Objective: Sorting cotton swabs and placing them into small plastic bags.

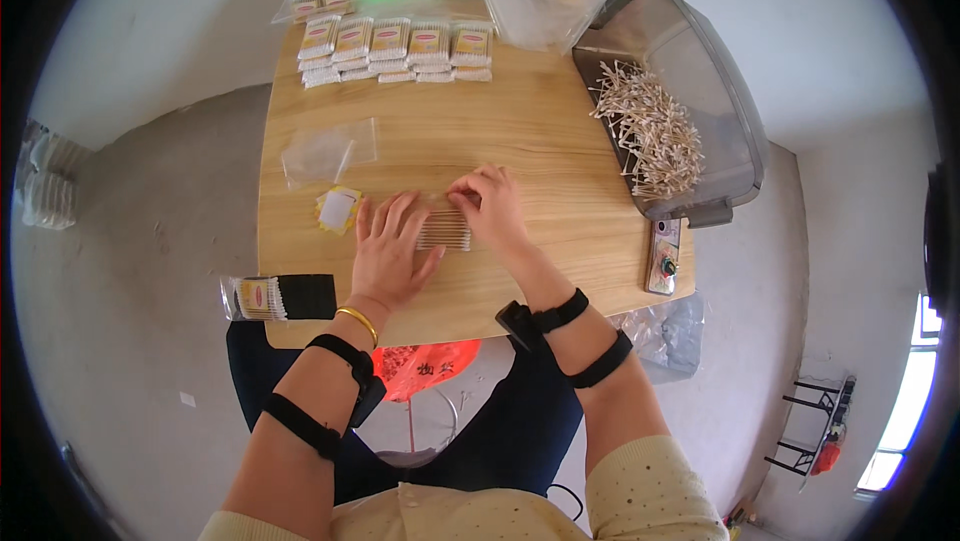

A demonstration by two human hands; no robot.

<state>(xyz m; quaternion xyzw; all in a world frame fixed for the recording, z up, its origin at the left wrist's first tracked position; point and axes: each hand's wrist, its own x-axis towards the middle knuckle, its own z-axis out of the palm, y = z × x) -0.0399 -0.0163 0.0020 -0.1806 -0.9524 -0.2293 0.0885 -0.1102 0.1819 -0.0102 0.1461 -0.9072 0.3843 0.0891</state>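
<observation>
A row of cotton swabs (pixel 445 231) lies side by side on the wooden table between my hands. My left hand (pixel 388 253) rests at the row's left end, fingers stretched out and touching it. At the row's far right corner, my right hand (pixel 492 209) has its thumb and fingers pinched together; what they hold is hidden. Left of my left hand is a small stack of white and yellow cards (pixel 340 209), with clear plastic bags (pixel 330 153) beyond it.
A grey translucent bin (pixel 745 106) of loose swabs (pixel 650 131) lies tilted at the far right. Packed swab bundles (pixel 390 41) stand in rows at the back. One packet (pixel 258 298) lies on a black pad at the left edge. A phone (pixel 663 256) sits near the right edge.
</observation>
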